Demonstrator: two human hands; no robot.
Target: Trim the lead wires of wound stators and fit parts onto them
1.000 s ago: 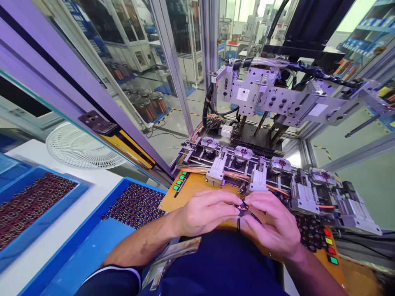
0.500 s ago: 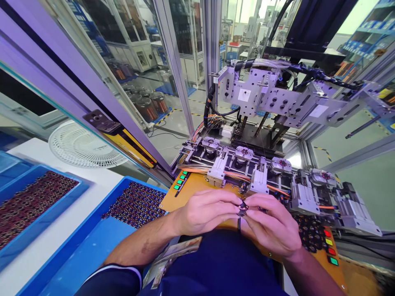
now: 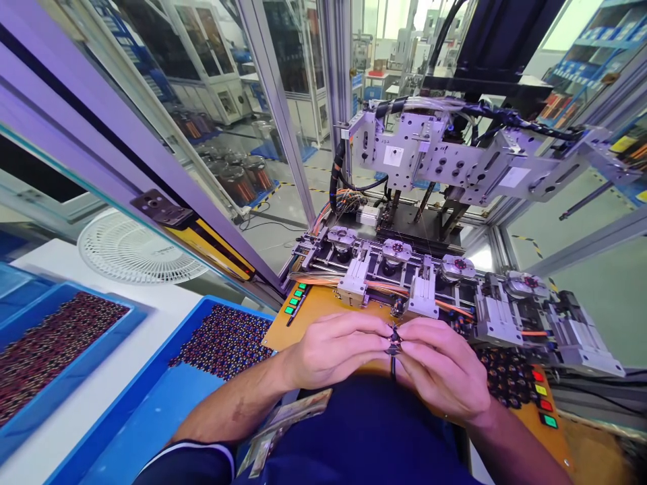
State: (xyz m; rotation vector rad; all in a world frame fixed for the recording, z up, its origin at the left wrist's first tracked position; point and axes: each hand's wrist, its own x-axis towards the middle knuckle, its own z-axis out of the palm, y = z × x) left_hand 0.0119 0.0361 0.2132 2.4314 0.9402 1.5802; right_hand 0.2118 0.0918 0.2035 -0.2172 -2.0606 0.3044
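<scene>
Between my fingertips, in front of my torso, is a small dark motor stator (image 3: 393,341) with pointed arms; its finer details are too small to make out. My left hand (image 3: 331,349) pinches its left side with thumb and fingers. From the right, my right hand (image 3: 447,364) grips the opposite side in the same way. Both hands hover over the front edge of the orange-yellow panel (image 3: 308,330). Beyond the fingers stands a winding machine with a row of round metal fixtures, one fixture (image 3: 397,250) holding a dark red-and-black part.
A blue tray (image 3: 202,301) of many small dark parts lies left of my arm, with another blue tray (image 3: 132,320) farther left. Dark round parts (image 3: 508,377) sit beside lit buttons (image 3: 546,405) at right. A white fan (image 3: 136,249) and a yellow-black bar (image 3: 217,249) stand left.
The view has shifted slightly. Both hands keep their pinch on the stator, which appears turned a little between the fingertips.
</scene>
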